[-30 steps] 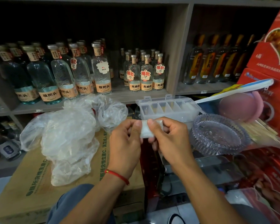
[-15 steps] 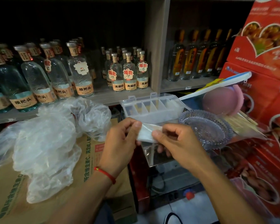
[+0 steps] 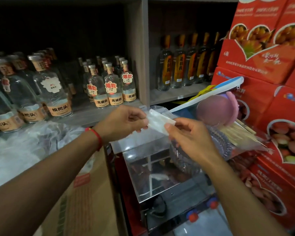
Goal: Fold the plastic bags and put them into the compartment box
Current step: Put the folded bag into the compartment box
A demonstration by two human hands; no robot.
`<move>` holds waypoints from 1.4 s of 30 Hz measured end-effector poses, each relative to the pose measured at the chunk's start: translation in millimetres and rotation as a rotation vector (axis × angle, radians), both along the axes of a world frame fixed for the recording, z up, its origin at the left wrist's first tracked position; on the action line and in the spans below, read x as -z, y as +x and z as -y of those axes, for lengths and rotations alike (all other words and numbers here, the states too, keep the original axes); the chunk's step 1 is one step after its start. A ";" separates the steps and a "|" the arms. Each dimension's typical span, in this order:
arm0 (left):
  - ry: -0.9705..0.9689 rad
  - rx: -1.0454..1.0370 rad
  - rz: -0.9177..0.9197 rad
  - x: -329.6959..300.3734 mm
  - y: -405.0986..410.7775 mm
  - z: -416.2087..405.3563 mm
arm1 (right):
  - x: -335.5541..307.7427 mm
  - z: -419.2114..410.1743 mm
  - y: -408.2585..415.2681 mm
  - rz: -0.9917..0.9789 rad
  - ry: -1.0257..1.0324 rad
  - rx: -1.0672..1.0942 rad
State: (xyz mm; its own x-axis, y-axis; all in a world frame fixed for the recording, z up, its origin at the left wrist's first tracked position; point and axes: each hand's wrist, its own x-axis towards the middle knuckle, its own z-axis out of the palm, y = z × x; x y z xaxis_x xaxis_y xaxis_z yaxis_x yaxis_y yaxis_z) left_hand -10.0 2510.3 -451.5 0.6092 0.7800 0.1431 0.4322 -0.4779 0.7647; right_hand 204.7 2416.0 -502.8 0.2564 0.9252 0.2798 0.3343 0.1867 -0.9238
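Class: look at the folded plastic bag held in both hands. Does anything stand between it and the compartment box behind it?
Nothing visible does. The folded white plastic bag, pinched by the left hand and right hand, hangs just before the clear plastic compartment box, mostly hidden behind them.

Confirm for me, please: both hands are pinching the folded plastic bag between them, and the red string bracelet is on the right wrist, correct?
Not quite. The head view shows the red string bracelet on the left wrist, not the right. The rest holds: the left hand and the right hand both pinch the folded plastic bag between them.
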 end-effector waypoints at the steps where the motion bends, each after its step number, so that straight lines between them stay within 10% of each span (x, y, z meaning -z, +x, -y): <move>1: 0.041 -0.007 -0.009 -0.8 5.1 -11.8 | 0.2 -6.5 4.0 -0.007 0.012 0.020; 13: 0.372 -0.154 -0.231 16.2 39.4 -104.3 | 3.5 -70.4 -8.3 0.795 -0.090 0.412; 21: 0.412 -0.001 -0.272 11.9 39.4 -97.6 | 0.0 -73.4 -26.4 0.972 -0.054 0.490; 42: 0.406 0.166 -0.486 13.4 40.4 -102.3 | 1.7 -71.7 4.1 0.526 -0.099 0.285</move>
State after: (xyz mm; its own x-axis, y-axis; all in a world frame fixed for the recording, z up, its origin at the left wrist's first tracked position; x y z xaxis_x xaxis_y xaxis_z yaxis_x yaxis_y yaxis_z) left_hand 30.4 2612.6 -464.9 0.7861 0.6124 0.0843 0.5793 -0.7773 0.2454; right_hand 208.8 2487.7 -504.5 0.3481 0.8688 0.3522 0.7752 -0.0556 -0.6292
